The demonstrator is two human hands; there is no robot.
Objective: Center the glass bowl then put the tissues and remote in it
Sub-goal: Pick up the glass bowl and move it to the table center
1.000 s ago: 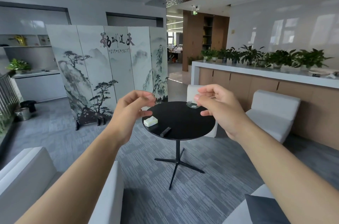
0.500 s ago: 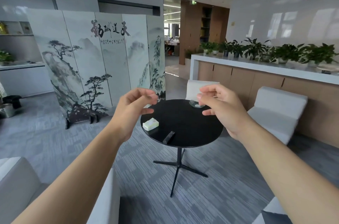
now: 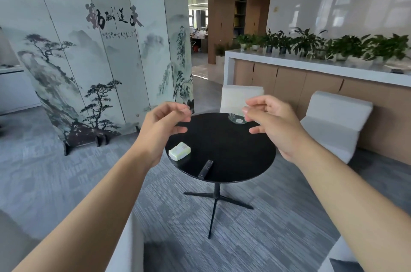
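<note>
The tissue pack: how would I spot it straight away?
Find the round black table before the painted screen. On its near left part lies the tissue pack, a pale block; the remote beside it is slim and black.

Glass bowl far, tissues and remote near.

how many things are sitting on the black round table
3: a clear glass bowl at the far right edge, a white tissue pack near left, a black remote at the near edge. None appear hidden.
</note>
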